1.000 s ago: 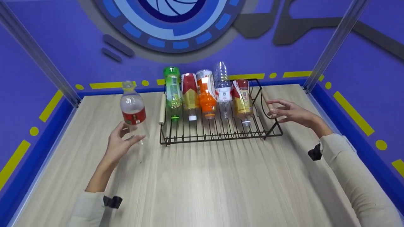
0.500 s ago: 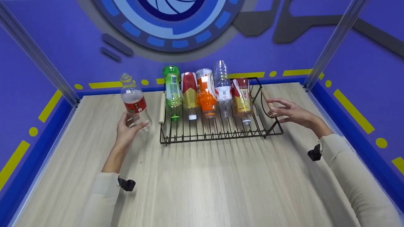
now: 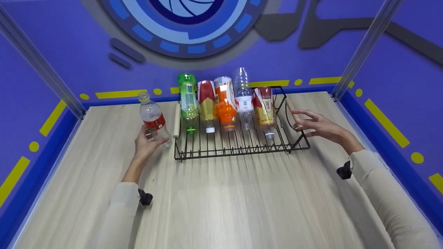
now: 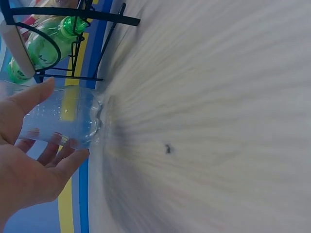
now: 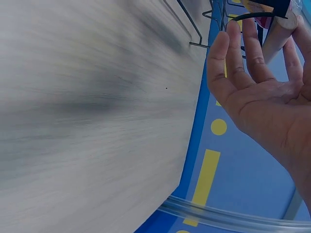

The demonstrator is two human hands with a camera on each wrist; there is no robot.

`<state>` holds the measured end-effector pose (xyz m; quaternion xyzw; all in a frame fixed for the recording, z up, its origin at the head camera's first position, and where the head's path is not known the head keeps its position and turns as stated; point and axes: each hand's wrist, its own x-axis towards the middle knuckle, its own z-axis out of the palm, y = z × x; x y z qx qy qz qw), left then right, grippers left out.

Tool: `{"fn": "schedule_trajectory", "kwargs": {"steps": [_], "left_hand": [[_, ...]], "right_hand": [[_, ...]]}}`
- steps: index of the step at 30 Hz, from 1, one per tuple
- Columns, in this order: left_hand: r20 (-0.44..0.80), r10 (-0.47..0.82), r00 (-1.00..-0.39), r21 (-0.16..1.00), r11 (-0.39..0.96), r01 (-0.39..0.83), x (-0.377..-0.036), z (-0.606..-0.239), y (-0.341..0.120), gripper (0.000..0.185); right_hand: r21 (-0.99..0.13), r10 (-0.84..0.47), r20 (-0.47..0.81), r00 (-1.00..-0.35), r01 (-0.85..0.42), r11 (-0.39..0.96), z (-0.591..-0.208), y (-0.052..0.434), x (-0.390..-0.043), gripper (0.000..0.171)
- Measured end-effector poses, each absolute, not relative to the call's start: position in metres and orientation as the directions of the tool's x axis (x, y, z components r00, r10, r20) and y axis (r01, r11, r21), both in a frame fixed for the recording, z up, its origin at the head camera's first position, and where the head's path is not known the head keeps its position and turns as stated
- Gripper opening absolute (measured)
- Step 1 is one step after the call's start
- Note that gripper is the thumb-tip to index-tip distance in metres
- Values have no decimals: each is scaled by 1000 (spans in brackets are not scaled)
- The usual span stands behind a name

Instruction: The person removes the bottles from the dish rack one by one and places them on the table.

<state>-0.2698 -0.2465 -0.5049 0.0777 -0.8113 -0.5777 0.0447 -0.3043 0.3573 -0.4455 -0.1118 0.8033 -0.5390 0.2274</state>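
Observation:
My left hand (image 3: 147,143) holds a clear plastic bottle (image 3: 150,112) with a red label, just left of the rack. The bottle leans slightly, neck toward the back wall. In the left wrist view its clear base (image 4: 80,116) sits close over the table, thumb on one side and fingers on the other. On the rack's far right, my right hand (image 3: 320,126) rests loosely at the wooden handle (image 5: 279,36), fingers mostly extended in the right wrist view. The black wire rack (image 3: 238,151) bears a row of several plastic bottles lying with their caps toward me.
From left to right in the rack are a green bottle (image 3: 188,100), a red-and-gold one (image 3: 208,100), an orange one (image 3: 226,103), a clear one (image 3: 244,103) and another red-and-gold one (image 3: 265,105). Blue-purple panels (image 3: 69,41) wall in the wooden table (image 3: 221,204).
My left hand has carried the red-label bottle right toward the rack, up at first and then lower. The right hand has stayed at the handle; the bottles in the rack have not moved.

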Motion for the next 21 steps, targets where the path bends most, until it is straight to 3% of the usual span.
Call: {"fn": "schedule_trajectory", "kwargs": {"steps": [8, 21], "left_hand": [[-61, -141, -988, 918, 380, -111, -271, -506, -243, 86], [-27, -81, -996, 891, 449, -61, -267, -498, -245, 90]], "right_hand": [[-918, -420, -252, -872, 78, 389, -450, 355, -300, 56], [-936, -416, -221, -882, 71, 345, -453, 356, -299, 55]]}}
